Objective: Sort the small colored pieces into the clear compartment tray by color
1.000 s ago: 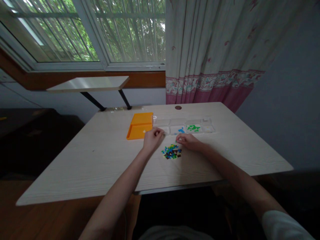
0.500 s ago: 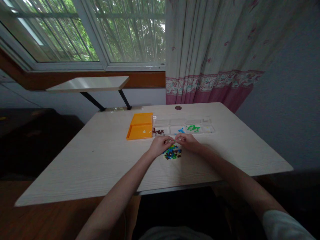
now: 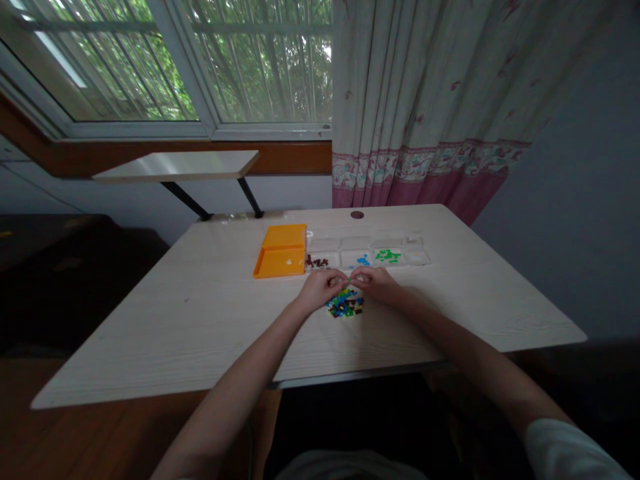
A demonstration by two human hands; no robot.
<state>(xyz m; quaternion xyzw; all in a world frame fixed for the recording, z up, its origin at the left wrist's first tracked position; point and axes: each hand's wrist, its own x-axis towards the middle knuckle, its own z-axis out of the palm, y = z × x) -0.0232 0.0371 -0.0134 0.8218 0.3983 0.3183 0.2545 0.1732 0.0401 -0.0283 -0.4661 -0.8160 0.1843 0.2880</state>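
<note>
My left hand and my right hand meet fingertip to fingertip, pinching a tiny green piece between them. Just below lies a pile of small building bricks in blue, green, yellow, brown and black, partly covered by my left hand. Beyond the hands stands a clear plastic compartment box. Its near compartments hold brown pieces, blue pieces and green pieces. An orange case with a few pale bits in it adjoins the box on the left.
Everything rests on a pale wooden table. A raised shelf on black legs stands at its back left. Behind the table are a window and a long curtain. A round cable hole is near the back edge.
The view has shifted very slightly. Both hands keep nearly the same place and the same pinch over the pile.
</note>
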